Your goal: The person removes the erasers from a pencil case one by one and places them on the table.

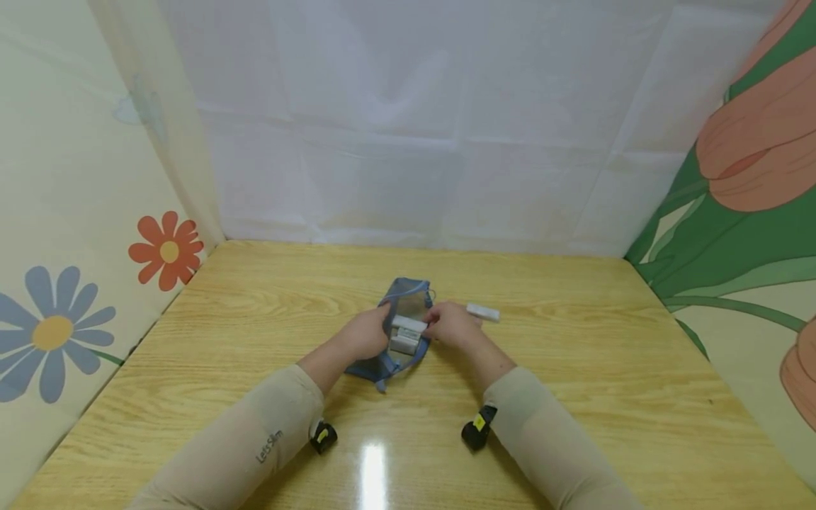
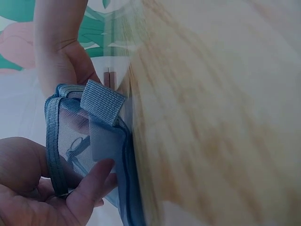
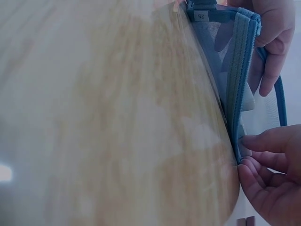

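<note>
Wood-grained, the worktop (image 1: 605, 340) is carrying a mesh pouch (image 1: 411, 304) — left hand (image 1: 368, 331) gripping its nine-o'clock side, right hand (image 1: 452, 324) pinching its three-o'clock edge — best held evenly taut.

A glossy, wood-grained table (image 1: 574, 340) is seen, by which a blue mesh pouch (image 1: 370, 369) is supported; right of the pouch, one small white box (image 1: 483, 312) is laid.
</note>
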{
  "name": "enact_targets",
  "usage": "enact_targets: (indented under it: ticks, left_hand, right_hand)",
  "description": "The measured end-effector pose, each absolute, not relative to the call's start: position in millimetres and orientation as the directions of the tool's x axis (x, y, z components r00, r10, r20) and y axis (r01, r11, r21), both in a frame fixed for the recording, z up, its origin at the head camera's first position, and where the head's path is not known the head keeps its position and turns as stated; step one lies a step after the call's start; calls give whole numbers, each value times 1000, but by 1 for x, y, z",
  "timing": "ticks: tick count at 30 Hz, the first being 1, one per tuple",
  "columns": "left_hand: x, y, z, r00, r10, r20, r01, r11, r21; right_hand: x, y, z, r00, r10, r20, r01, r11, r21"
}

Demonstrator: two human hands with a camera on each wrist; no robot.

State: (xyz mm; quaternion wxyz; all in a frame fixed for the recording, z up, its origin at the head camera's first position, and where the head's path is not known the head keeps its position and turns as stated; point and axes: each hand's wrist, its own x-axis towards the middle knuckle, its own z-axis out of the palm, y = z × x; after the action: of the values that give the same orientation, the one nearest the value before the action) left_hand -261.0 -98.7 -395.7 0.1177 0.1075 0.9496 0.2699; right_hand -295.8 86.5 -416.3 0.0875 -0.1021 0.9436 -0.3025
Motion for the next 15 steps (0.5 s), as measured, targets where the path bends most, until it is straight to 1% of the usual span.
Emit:
enact_targets:
  ticks: [5,11,15]
  left_hand:
    - [-261,-99,-397,-950,272,-154,150,829,539]
    - [-261,-101,-397,-947,287,-144,172,832,528]
    - [-261,-101,-397,-947,288,-141,174,831,529]
  right_hand:
    - [-295,88,-416,-971,-228,-72,-138,781,-609]
    - [-295,92,-410,-967,-254,-26,-176,735,-655]
    - [-295,97,-405,-968,-251,-13,-182,735,-653]
